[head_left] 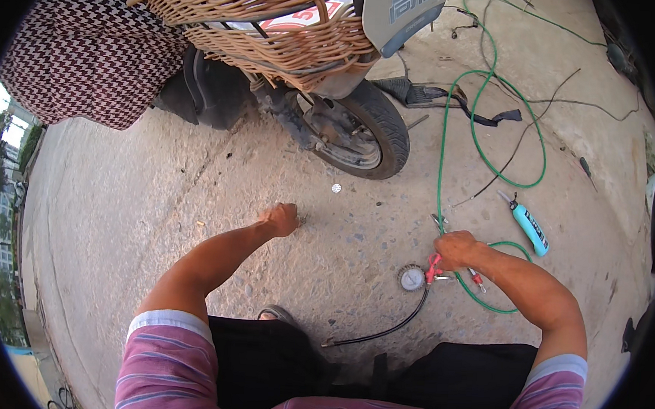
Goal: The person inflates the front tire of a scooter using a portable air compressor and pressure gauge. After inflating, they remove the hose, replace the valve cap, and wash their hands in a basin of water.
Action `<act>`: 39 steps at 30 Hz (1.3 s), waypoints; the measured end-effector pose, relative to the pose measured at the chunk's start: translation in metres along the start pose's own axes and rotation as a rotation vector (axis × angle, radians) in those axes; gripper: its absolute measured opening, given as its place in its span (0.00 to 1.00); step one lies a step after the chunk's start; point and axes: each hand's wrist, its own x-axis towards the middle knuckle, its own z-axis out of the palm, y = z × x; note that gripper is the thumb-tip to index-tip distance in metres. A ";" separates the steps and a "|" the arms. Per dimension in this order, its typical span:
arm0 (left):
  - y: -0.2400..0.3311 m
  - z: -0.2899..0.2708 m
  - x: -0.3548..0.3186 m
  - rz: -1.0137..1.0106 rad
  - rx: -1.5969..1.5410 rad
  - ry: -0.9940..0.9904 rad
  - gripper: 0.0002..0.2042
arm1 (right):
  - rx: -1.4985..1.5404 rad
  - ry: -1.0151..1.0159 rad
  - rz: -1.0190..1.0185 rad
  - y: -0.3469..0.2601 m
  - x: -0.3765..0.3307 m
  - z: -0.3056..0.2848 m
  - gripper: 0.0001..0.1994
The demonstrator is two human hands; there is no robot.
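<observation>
My right hand is closed around the top of a red tire inflator, low over the concrete at centre right. A round dial gauge sits on the inflator's left side, and a black hose curves from it toward my feet. The green air hose runs up past this hand. My left hand is curled closed above the ground, below the scooter's front wheel and apart from it. Whatever its fingers may hold is hidden.
A scooter with a wicker basket and a checked cover stands ahead. A light-blue bottle lies right of my right hand. Green hose loops, dark cords and a black strap spread over the ground at the far right.
</observation>
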 end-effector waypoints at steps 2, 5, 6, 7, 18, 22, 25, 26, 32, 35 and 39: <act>0.012 0.003 -0.002 0.002 -0.046 0.021 0.15 | 0.032 0.037 -0.023 0.000 0.005 0.004 0.17; 0.024 0.007 -0.004 0.001 -0.032 0.041 0.12 | 0.092 0.065 -0.048 -0.001 0.007 0.006 0.17; 0.027 0.005 -0.006 0.012 -0.029 0.050 0.11 | 0.099 0.065 -0.052 -0.001 0.008 0.006 0.17; 0.030 0.003 -0.007 0.038 -0.030 0.057 0.12 | 0.106 0.066 -0.055 -0.002 0.008 0.006 0.17; 0.059 -0.029 -0.010 0.335 -0.318 0.082 0.14 | 0.390 0.089 -0.058 -0.023 0.010 -0.029 0.24; 0.108 -0.077 -0.034 0.533 -0.633 -0.045 0.13 | 0.929 0.192 -0.151 -0.041 0.025 -0.036 0.23; 0.125 -0.079 -0.043 0.590 -1.009 -0.192 0.14 | 1.218 0.226 -0.236 -0.071 0.015 -0.066 0.19; 0.132 -0.081 -0.049 0.572 -1.094 -0.223 0.13 | 1.273 0.258 -0.244 -0.077 0.015 -0.069 0.17; 0.135 -0.096 -0.065 0.464 -1.119 -0.222 0.10 | 1.433 0.404 -0.263 -0.083 0.019 -0.068 0.14; 0.133 -0.104 -0.073 0.441 -0.980 -0.226 0.10 | 1.394 0.468 -0.261 -0.077 0.017 -0.069 0.13; 0.131 -0.103 -0.075 0.406 -0.992 -0.261 0.10 | 1.389 0.497 -0.286 -0.076 0.014 -0.075 0.12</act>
